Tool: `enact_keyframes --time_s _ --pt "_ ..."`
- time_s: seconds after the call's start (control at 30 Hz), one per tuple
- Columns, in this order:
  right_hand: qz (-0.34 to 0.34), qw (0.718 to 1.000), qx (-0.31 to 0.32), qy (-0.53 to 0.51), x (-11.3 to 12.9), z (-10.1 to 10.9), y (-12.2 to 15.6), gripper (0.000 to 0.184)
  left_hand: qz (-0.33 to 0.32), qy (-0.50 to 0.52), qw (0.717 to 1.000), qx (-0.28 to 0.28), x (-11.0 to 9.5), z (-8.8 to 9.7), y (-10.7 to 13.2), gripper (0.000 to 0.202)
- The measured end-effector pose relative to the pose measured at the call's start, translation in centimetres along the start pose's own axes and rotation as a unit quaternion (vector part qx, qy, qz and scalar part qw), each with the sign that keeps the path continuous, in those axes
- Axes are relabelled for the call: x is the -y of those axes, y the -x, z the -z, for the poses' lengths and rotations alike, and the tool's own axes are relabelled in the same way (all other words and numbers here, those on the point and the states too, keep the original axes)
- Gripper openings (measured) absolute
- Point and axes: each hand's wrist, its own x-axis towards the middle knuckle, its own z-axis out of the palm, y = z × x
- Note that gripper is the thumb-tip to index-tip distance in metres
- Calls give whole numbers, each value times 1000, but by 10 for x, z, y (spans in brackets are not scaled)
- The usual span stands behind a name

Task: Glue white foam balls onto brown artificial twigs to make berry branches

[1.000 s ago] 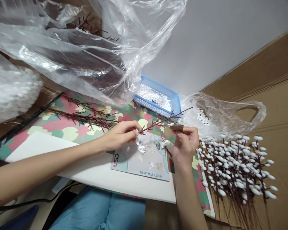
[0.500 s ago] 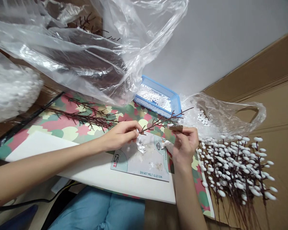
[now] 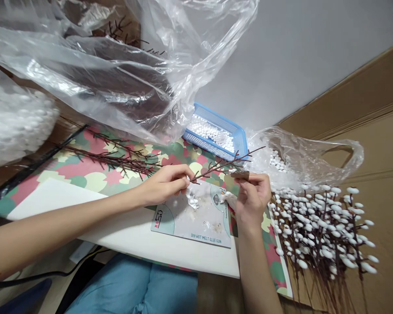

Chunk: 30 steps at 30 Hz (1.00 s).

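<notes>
Head view: the left hand (image 3: pixel 166 182) pinches a twig (image 3: pixel 209 171) near its lower end, with a board (image 3: pixel 196 226) toward six o'clock. The twig's long axis runs from the left fingertips toward two o'clock, its forked end near a basket (image 3: pixel 239 140). The right hand (image 3: pixel 254 198) pinches a brown strip (image 3: pixel 242 175), white end toward nine o'clock, and is nearer the forks. Strip-to-twig contact cannot be determined.

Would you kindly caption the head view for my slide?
Left hand holds a brown twig; right hand pinches a flat piece.
</notes>
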Motion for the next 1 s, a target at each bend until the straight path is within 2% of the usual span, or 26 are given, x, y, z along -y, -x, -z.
enact_keyframes --time_s 0.3,0.83,1.0 --pt "-2 1000 -1 -4 0 1 0 8 10 -4 1000 0 -1 1 1 10" --pt "34 997 -71 -12 9 14 -15 12 2 -11 1000 1 0 0 1 9" --pt "23 997 -77 -11 8 13 -16 13 6 -8 1000 3 -1 0 0 10"
